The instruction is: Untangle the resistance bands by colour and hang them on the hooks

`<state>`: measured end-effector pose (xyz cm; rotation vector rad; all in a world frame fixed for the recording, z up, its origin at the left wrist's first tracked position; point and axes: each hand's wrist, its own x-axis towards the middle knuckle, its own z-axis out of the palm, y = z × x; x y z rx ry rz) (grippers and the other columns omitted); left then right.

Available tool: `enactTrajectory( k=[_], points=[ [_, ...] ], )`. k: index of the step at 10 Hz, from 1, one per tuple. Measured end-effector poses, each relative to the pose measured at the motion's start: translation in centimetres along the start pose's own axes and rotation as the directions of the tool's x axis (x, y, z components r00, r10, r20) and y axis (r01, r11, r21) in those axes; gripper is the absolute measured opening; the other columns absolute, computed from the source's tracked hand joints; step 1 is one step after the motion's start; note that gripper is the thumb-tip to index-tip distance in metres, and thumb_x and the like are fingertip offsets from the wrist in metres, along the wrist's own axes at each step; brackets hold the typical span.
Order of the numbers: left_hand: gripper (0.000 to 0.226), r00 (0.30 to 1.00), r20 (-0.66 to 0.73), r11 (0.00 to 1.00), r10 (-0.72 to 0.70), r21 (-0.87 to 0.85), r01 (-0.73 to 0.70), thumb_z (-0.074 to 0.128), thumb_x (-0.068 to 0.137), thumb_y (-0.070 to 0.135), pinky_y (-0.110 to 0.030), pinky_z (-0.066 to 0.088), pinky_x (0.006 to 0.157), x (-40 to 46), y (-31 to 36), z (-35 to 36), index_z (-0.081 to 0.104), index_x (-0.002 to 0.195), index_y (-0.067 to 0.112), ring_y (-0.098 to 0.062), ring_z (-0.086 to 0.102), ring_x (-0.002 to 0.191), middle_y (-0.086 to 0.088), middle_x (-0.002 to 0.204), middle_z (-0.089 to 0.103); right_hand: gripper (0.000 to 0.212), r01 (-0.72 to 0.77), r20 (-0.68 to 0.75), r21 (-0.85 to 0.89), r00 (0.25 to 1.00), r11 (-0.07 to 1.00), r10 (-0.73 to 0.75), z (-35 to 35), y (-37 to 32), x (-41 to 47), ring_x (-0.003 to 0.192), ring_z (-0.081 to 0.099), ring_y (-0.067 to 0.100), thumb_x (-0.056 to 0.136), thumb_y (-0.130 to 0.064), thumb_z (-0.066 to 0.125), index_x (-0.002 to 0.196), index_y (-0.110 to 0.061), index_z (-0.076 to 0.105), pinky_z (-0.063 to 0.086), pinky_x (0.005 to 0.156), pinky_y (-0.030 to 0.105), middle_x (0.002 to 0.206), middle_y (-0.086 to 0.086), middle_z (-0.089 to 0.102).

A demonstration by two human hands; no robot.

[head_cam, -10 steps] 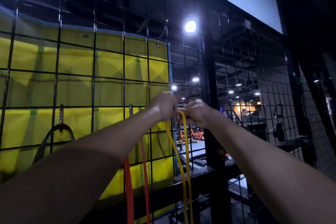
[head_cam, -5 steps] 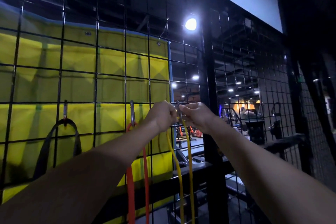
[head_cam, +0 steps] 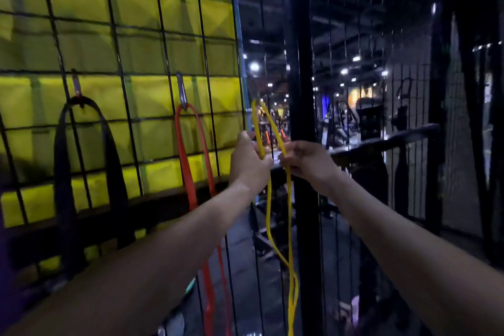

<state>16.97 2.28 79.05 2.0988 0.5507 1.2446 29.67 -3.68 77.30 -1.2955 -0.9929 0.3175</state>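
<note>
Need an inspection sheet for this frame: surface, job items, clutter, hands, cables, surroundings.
Surface: black wire grid panel with yellow padding behind it.
Job's things: black band hangs from the left hook; red band hangs from the middle hook; yellow band looped at its top, its hook not discernible.
Clutter: nothing seen.
Grippers: left hand and right hand each have a grip on one strand of the yellow band below its top loop.
Cables: nothing seen.
Surroundings: black post, dim gym with ceiling lights and equipment beyond the mesh.
</note>
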Motion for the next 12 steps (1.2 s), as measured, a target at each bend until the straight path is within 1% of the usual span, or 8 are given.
enactTrajectory(
  k=[3,5,6,7,8,10,11,12],
  points=[
    [0.011,0.971,0.203,0.983,-0.127,0.158,0.095,0.057,0.086,0.008,-0.027,0.041,0.074,-8.7,-8.5,5.7,0.051,0.088,0.017,-0.018,0.049,0.079,-0.003,0.085,0.054,0.003,-0.039,0.003,-0.495,0.999,0.868,0.046,-1.9,11.1,-7.7,0.067,0.053,0.015,0.080,-0.001,0.063,0.078,-0.002,0.065,0.042,0.065,0.029,0.071,0.005,0.059],
    [0.025,0.979,0.170,0.977,-0.108,0.203,0.072,0.038,0.092,-0.003,-0.041,0.035,0.072,-14.0,-14.8,9.2,0.047,0.072,0.009,-0.022,0.043,0.072,-0.008,0.076,0.046,0.013,-0.218,-0.012,-0.448,0.971,0.867,0.238,-2.1,19.2,-13.1,0.071,0.055,0.012,0.084,-0.003,0.060,0.081,-0.015,0.060,0.043,0.065,0.026,0.074,-0.003,0.060],
    [0.008,0.944,0.257,0.967,-0.209,0.197,0.160,0.055,0.089,0.009,-0.030,0.046,0.076,-16.6,-17.0,10.5,0.062,0.092,0.007,-0.019,0.058,0.085,-0.001,0.087,0.059,0.005,-0.296,0.031,-0.387,0.943,0.874,0.333,-2.0,22.6,-15.7,0.079,0.055,0.017,0.088,0.001,0.056,0.089,-0.004,0.059,0.043,0.071,0.028,0.084,0.009,0.058],
    [0.016,0.904,0.290,0.950,-0.314,0.096,0.299,0.057,0.090,0.015,-0.008,0.040,0.063,-18.5,-18.9,11.9,0.068,0.101,0.012,-0.004,0.056,0.083,0.007,0.090,0.062,0.009,-0.323,0.046,-0.373,0.930,0.870,0.365,-2.2,25.9,-17.9,0.063,0.057,-0.004,0.087,0.007,0.055,0.091,0.003,0.062,0.046,0.067,0.020,0.079,0.008,0.059],
    [0.018,0.896,0.335,0.953,-0.290,0.021,0.301,0.058,0.089,0.006,-0.009,0.040,0.071,-19.9,-20.5,12.9,0.068,0.104,0.007,0.005,0.057,0.075,0.002,0.092,0.062,0.015,-0.332,0.011,-0.372,0.932,0.867,0.362,-1.9,28.9,-19.8,0.074,0.063,0.003,0.083,0.004,0.062,0.096,0.001,0.069,0.050,0.076,0.027,0.089,0.012,0.069],
    [0.026,0.827,0.381,0.908,-0.414,0.113,0.403,0.061,0.087,0.013,-0.031,0.050,0.094,-21.9,-24.9,13.0,0.066,0.112,0.012,-0.015,0.064,0.100,0.001,0.104,0.069,0.027,-0.467,-0.027,-0.230,0.880,0.854,0.474,-0.6,31.9,-21.8,0.059,0.060,0.002,0.083,0.015,0.055,0.109,0.012,0.058,0.049,0.064,0.015,0.095,0.021,0.061],
    [0.025,0.793,0.409,0.892,-0.452,0.186,0.413,0.060,0.089,0.016,-0.024,0.041,0.091,-22.5,-25.1,12.2,0.062,0.114,0.013,-0.014,0.054,0.099,0.006,0.100,0.056,0.031,-0.500,-0.057,-0.267,0.862,0.824,0.505,0.0,31.5,-22.1,0.086,0.064,0.024,0.084,0.009,0.059,0.114,0.013,0.057,0.046,0.084,0.029,0.095,0.019,0.063],
    [0.017,0.778,0.424,0.886,-0.463,0.239,0.397,0.059,0.089,0.021,-0.032,0.041,0.082,-23.0,-24.2,10.9,0.048,0.083,0.032,-0.019,0.048,0.091,0.004,0.092,0.049,0.036,-0.510,-0.060,-0.305,0.853,0.804,0.519,0.3,29.6,-22.4,0.112,0.059,0.035,0.085,0.002,0.060,0.121,0.005,0.057,0.043,0.093,0.028,0.115,0.025,0.062]
  ],
)
